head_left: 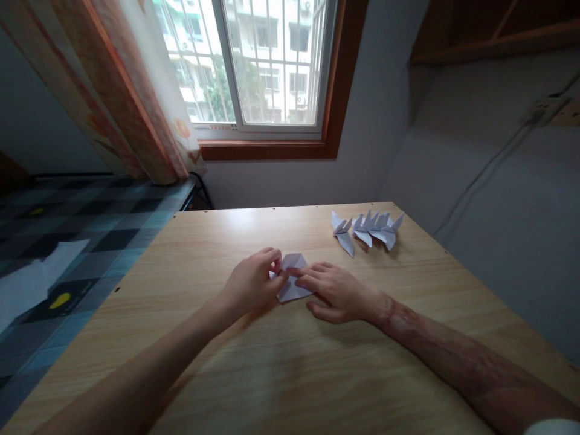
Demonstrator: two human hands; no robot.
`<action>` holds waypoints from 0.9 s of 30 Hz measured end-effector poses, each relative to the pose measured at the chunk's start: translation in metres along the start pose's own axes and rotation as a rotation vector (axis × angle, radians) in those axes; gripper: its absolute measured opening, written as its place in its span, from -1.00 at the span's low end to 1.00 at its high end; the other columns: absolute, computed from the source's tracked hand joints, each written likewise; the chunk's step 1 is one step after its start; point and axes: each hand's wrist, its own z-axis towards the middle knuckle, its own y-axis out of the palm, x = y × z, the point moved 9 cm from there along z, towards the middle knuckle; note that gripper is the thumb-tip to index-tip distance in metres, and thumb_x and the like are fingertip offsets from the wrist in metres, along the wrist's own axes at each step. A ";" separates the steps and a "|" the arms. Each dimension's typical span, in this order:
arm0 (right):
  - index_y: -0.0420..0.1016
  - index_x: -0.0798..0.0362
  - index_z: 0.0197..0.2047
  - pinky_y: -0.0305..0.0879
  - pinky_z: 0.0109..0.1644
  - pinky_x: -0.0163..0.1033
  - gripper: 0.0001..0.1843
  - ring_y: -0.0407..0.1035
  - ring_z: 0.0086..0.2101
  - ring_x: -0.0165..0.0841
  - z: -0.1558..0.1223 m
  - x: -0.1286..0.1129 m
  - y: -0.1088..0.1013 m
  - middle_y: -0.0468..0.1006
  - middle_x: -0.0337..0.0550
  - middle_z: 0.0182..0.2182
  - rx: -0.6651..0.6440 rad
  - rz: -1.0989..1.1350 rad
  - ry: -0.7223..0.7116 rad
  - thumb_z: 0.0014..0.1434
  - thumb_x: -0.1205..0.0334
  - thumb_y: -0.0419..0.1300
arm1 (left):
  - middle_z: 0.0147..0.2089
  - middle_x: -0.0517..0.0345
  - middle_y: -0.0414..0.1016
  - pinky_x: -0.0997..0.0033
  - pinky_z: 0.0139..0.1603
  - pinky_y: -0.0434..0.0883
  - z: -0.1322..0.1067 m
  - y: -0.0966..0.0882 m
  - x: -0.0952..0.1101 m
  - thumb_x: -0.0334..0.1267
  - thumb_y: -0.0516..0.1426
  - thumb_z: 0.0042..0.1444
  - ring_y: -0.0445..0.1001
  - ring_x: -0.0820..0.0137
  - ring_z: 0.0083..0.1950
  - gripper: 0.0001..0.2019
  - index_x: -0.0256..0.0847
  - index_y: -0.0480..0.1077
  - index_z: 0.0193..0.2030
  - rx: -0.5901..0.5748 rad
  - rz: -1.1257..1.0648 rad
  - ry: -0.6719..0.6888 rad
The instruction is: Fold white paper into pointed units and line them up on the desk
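A small sheet of folded white paper [295, 291] lies on the wooden table [217, 374], between my two hands. At its left edge, my left hand [258, 279] pinches the paper between thumb and curled fingers. My right hand [338, 291] rests on the right part of the paper, fingers stretched out and flat, pressing on it. Parts of the paper are covered by the fingers. Beyond my right hand, several folded white paper pieces [371, 229] with pointed wings stand in a row near the table's far right corner.
Left of the table is a bed with a checked cover [109, 241], with white sheets of paper [40, 278] on it. A barred window [276, 66] and an orange curtain [136, 90] are behind. A cable [480, 169] hangs along the right wall under a wooden shelf [498, 45].
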 end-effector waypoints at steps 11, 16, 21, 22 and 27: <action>0.34 0.04 0.51 0.33 0.36 0.18 -0.33 0.38 0.17 0.02 0.002 -0.004 0.000 0.44 0.11 0.44 -0.068 -0.011 -0.003 0.50 -0.13 0.20 | -0.13 0.10 0.67 0.28 -0.25 0.42 -0.004 -0.001 0.014 0.20 0.23 0.34 0.65 0.22 -0.27 -0.59 -0.10 0.48 0.03 -0.065 -0.014 -0.032; 0.15 0.00 0.65 0.24 0.43 0.23 -0.17 0.35 0.26 0.07 -0.001 -0.004 0.004 0.34 0.13 0.53 -0.109 -0.026 0.006 0.50 -0.17 0.20 | -0.15 0.07 0.71 0.27 -0.17 0.53 0.006 0.003 -0.012 0.22 0.22 0.36 0.68 0.22 -0.22 -0.51 -0.14 0.49 0.16 -0.095 -0.267 -0.060; 0.16 -0.03 0.65 0.16 0.51 0.25 -0.18 0.23 0.44 0.11 -0.004 -0.001 0.007 0.18 0.08 0.62 -0.124 -0.001 0.017 0.49 -0.17 0.20 | -0.11 0.02 0.70 0.34 -0.16 0.53 0.010 0.011 -0.025 0.12 0.19 0.40 0.64 0.24 -0.14 -0.59 -0.22 0.58 0.01 -0.119 -0.380 0.005; 0.17 -0.03 0.65 0.13 0.53 0.26 -0.19 0.20 0.47 0.11 -0.004 -0.001 0.006 0.18 0.07 0.61 -0.121 0.008 0.015 0.49 -0.16 0.21 | -0.10 0.03 0.70 0.34 -0.15 0.52 0.010 0.011 -0.027 0.08 0.18 0.40 0.63 0.24 -0.13 -0.61 -0.23 0.58 0.00 -0.113 -0.395 0.003; 0.15 -0.05 0.65 -0.05 0.62 0.28 -0.20 0.14 0.53 0.02 -0.001 -0.003 0.004 0.23 0.07 0.59 -0.115 0.037 -0.013 0.50 -0.13 0.22 | -0.19 0.10 0.68 0.33 -0.17 0.49 0.013 0.005 -0.032 -0.08 0.16 0.28 0.60 0.28 -0.21 -0.71 -0.23 0.58 -0.04 -0.082 -0.406 -0.055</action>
